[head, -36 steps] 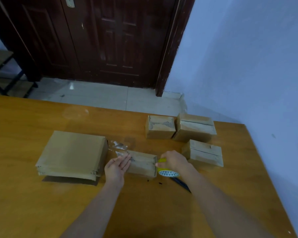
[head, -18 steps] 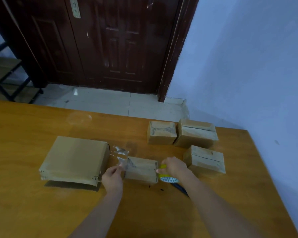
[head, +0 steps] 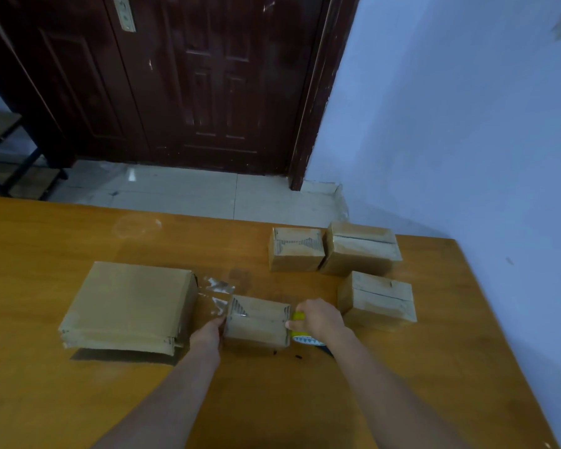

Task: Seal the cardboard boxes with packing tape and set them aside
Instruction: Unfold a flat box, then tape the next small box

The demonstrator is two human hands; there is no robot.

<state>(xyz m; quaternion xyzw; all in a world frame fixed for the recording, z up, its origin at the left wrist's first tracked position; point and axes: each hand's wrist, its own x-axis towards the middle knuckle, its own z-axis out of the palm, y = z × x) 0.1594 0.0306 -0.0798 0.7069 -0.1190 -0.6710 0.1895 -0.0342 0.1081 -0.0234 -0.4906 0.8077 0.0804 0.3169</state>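
Taping a small brown cardboard box (head: 256, 320) on the orange wooden table (head: 46, 384).
Left hand (head: 208, 333) pinches clear packing tape (head: 219, 294) at the box's left end; right hand (head: 318, 319) curls round a yellow-handled tape dispenser (head: 300, 335) at its right. No legible writing.

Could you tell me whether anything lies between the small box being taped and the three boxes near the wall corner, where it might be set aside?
Nothing visible blocks it. The small box sits between the left hand and the right hand, which grips a yellow tape dispenser. Bare table separates it from the three boxes.
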